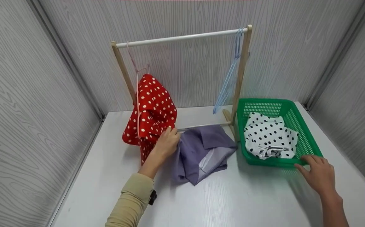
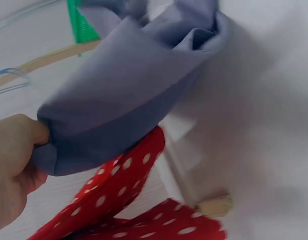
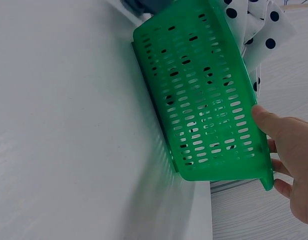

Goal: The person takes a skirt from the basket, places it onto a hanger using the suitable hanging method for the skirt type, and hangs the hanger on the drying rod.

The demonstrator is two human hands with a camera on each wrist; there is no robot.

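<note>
A folded purple cloth (image 1: pixel 192 151) hangs from my left hand (image 1: pixel 168 140), which pinches one corner of it; the left wrist view shows thumb and fingers closed on the purple fabric (image 2: pixel 118 100). Just behind that hand, a red polka-dot garment (image 1: pixel 154 104) hangs on a pink hanger (image 1: pixel 137 94). My right hand (image 1: pixel 319 173) grips the near right corner of a green basket (image 1: pixel 274 162), its thumb on the outside of the rim and its fingers over the far side. Inside the basket lies a white cloth with black dots (image 1: pixel 267 134).
A small garment rack with a white rail (image 1: pixel 182 37) and wooden posts (image 1: pixel 242 75) stands at the back of the white table (image 1: pixel 226 201). Blue hangers (image 1: pixel 228 82) hang at its right end. Grey wood-grain walls (image 1: pixel 188 75) enclose the table on the left, back and right.
</note>
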